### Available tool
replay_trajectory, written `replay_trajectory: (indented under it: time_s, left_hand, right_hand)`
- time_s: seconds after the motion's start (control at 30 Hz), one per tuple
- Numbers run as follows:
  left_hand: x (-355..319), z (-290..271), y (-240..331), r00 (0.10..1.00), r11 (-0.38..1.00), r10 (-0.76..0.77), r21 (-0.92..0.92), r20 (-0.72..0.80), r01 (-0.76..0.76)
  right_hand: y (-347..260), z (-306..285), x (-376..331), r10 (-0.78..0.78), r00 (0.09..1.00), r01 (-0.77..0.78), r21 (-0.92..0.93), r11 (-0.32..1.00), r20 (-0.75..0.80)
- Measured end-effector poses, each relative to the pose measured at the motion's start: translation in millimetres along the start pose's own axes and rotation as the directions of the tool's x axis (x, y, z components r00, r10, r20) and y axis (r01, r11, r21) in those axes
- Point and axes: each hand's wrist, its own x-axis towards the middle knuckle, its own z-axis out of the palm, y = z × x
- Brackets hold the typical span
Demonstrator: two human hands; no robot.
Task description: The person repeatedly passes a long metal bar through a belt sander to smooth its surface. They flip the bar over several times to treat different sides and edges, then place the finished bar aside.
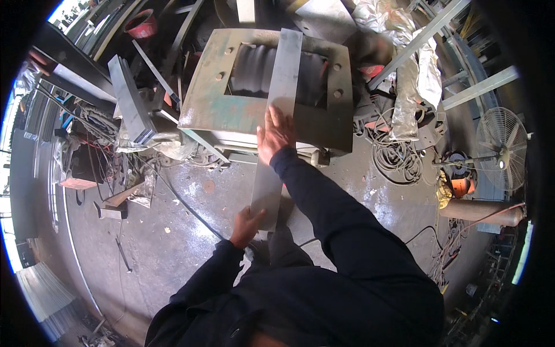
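A long flat grey metal strip (284, 68) lies lengthwise away from me across a worn green machine housing (231, 113). Its far part crosses a rectangular opening where a dark, ribbed roller-like surface (254, 68) shows. The near end sticks out past the machine towards my body. My left hand (247, 226) grips that end at its left edge, thumb on top, the other fingers partly hidden. Further along, my right hand (276, 136) rests palm down on the strip with fingers stretched, at the housing's near edge.
A stack of similar metal strips (130, 98) stands left of the machine. Coiled cables (398, 161) lie on the floor to the right, near a standing fan (502, 149) and a brown gas cylinder (485, 213). A red bucket (140, 24) sits far left.
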Motion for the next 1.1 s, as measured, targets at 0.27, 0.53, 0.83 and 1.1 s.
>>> replay_trajectory:
  time_s: [0.27, 0.53, 0.83, 1.1]
  left_hand:
    - [-100.1, -19.0, -85.5, 0.998, 0.997, 0.039, -0.072, 0.05, -0.035]
    - [-137.0, -39.6, -119.7, 0.996, 0.997, -0.034, 0.069, 0.079, 0.029]
    - [-85.4, -18.5, -76.9, 0.99, 0.988, 0.13, -0.087, 0.05, -0.125]
    - [5.0, 6.8, 24.8, 0.997, 0.995, 0.05, -0.089, 0.059, -0.044]
  right_hand:
    - [-50.0, -6.2, -120.8, -0.041, 0.996, 0.047, 0.078, 0.996, -0.077]
    - [-72.4, 0.8, -169.0, -0.005, 1.0, 0.005, 0.022, 1.0, 0.014]
    - [-46.3, -13.1, -100.4, -0.017, 0.999, 0.017, 0.003, 1.0, -0.031]
    - [9.1, -4.7, 18.6, -0.003, 1.0, 0.005, 0.072, 0.997, -0.026]
